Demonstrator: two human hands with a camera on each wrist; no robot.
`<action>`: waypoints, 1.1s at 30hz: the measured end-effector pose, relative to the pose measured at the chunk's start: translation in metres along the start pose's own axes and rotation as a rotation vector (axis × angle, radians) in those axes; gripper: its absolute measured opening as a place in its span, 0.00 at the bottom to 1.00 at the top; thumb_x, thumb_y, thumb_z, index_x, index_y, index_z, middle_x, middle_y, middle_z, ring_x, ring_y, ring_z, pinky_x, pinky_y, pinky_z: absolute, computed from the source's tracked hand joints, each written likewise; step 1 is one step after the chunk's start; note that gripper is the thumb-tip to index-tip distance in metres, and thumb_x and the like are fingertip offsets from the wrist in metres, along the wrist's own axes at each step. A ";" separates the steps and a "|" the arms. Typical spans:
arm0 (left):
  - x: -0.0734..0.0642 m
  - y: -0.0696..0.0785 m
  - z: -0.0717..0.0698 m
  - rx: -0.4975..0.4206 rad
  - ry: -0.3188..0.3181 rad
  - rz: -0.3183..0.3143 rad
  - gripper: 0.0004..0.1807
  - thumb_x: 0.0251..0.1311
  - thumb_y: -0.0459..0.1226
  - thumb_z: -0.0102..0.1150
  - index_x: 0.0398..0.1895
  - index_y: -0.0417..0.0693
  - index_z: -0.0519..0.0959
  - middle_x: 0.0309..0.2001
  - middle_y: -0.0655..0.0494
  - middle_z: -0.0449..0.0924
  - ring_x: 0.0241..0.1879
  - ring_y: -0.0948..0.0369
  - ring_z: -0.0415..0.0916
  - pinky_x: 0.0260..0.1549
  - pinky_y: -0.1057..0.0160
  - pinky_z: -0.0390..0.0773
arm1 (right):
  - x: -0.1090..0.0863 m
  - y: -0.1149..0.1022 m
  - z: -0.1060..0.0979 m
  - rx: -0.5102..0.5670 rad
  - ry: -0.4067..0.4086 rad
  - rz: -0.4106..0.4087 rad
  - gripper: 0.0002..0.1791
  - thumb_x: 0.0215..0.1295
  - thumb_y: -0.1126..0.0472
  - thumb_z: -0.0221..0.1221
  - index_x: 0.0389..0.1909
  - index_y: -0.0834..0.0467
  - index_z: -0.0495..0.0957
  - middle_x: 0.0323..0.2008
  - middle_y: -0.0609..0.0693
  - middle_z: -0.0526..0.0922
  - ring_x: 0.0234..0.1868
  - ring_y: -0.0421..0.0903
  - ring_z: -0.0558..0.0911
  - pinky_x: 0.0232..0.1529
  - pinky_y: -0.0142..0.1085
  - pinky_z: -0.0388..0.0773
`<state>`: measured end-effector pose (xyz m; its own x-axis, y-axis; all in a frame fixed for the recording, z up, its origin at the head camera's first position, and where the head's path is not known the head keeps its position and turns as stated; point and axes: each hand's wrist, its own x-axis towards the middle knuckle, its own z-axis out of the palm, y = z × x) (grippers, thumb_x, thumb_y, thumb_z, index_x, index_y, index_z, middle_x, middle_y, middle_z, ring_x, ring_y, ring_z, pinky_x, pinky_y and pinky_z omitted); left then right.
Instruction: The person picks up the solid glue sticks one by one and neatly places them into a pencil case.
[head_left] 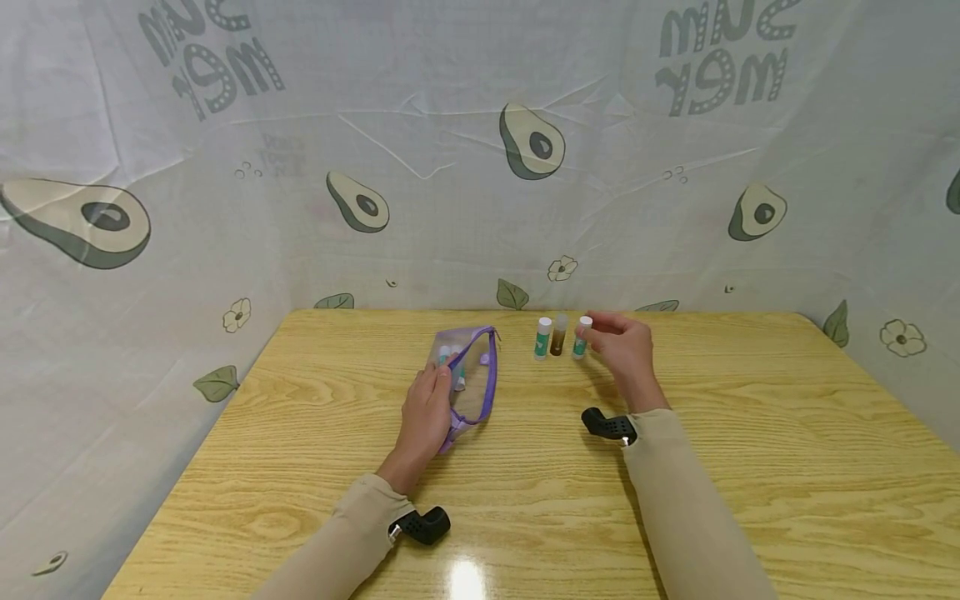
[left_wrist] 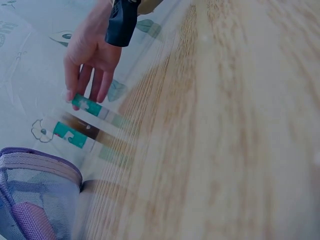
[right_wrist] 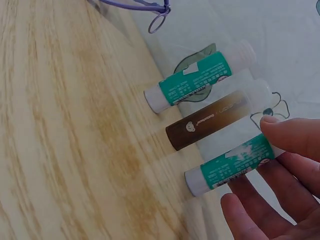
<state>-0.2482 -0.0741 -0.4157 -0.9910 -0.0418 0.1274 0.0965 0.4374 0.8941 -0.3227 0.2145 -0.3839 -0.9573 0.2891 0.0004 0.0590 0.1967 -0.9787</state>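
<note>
My left hand (head_left: 426, 412) grips the left side of a mesh pouch (head_left: 491, 385) with a purple zipper edge. The pouch's mouth gapes, and through the mesh show green-and-white glue sticks (head_left: 461, 380). Farther right, my right hand (head_left: 628, 350) pinches the white cap end of an upright glue stick (right_wrist: 235, 162) between thumb and fingers. To its left a brown tube (right_wrist: 207, 122) with a clear top stands upright. Beyond that tube is another green-and-white glue stick (right_wrist: 195, 80), also upright. The left wrist view shows part of the pouch (left_wrist: 40, 175) but not the left hand.
The wooden table (head_left: 525, 500) ends at the back against a pale cloth (head_left: 450, 250) printed with avocados and flowers. The row of tubes stands near that back edge. A black camera mount is strapped at each wrist.
</note>
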 end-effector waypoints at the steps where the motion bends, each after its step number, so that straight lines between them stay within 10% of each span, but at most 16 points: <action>1: 0.000 0.000 0.000 0.000 0.003 0.004 0.28 0.78 0.49 0.28 0.72 0.53 0.68 0.75 0.35 0.54 0.77 0.38 0.45 0.70 0.30 0.41 | 0.000 0.001 0.000 -0.005 -0.007 0.009 0.24 0.62 0.58 0.67 0.60 0.57 0.79 0.48 0.48 0.81 0.42 0.35 0.81 0.55 0.41 0.81; 19: -0.001 0.001 -0.001 0.011 -0.012 0.003 0.28 0.78 0.50 0.27 0.72 0.55 0.68 0.76 0.36 0.53 0.77 0.38 0.45 0.71 0.30 0.42 | -0.001 0.008 0.000 0.030 -0.060 0.083 0.27 0.63 0.60 0.65 0.64 0.59 0.75 0.59 0.55 0.78 0.44 0.35 0.82 0.52 0.32 0.82; 33: -0.002 -0.001 -0.001 0.007 -0.020 0.021 0.28 0.78 0.52 0.26 0.73 0.56 0.66 0.76 0.36 0.52 0.77 0.38 0.44 0.70 0.29 0.41 | 0.002 -0.004 0.001 0.135 -0.032 -0.008 0.27 0.63 0.60 0.65 0.63 0.61 0.75 0.54 0.51 0.81 0.44 0.34 0.84 0.50 0.30 0.82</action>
<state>-0.2460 -0.0753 -0.4165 -0.9904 -0.0146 0.1374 0.1167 0.4441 0.8883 -0.3249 0.2129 -0.3805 -0.9663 0.2573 0.0034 0.0152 0.0705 -0.9974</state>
